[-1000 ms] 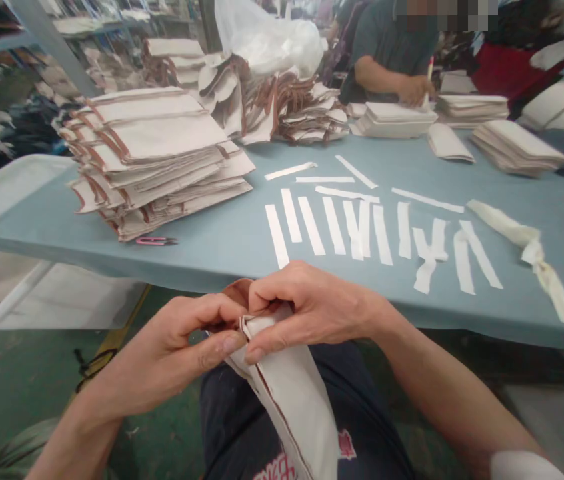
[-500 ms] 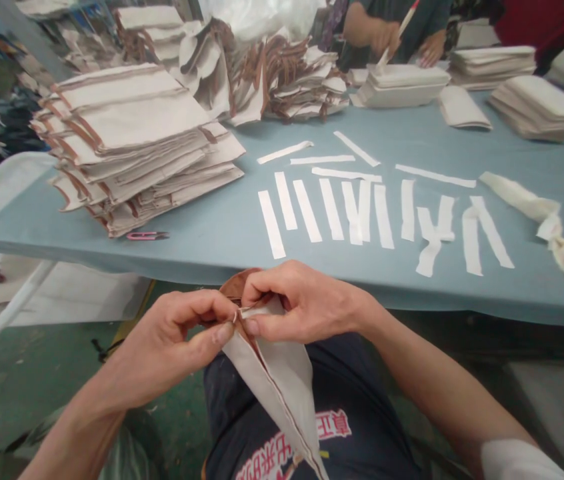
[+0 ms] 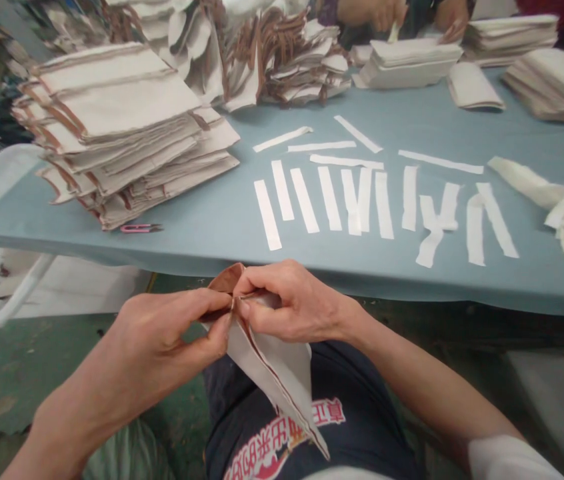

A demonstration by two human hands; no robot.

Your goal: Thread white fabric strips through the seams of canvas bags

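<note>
Over my lap hangs a cream fabric piece (image 3: 282,360) with brown edging and a seam running down its middle. My left hand (image 3: 177,333) pinches its upper edge between thumb and fingers. Close beside it, my right hand (image 3: 287,300) pinches the same edge, the fingertips of both hands nearly touching. A brown flap (image 3: 227,277) of the piece shows just behind the fingers. The exact spot being gripped is mostly covered by my fingertips.
A blue-covered table (image 3: 202,240) lies ahead, bearing a tall stack of cream fabric pieces (image 3: 122,100), pink thread snips (image 3: 137,228), several white strips (image 3: 307,200) and a twisted cream strip (image 3: 557,207). Across it, a co-worker's hands (image 3: 377,13) are at a folded stack (image 3: 412,63).
My hands have shifted slightly left and closer together on the fabric edge, still pinching it. The view has tipped down a little. The co-worker's hand and brush-like tool have moved.
</note>
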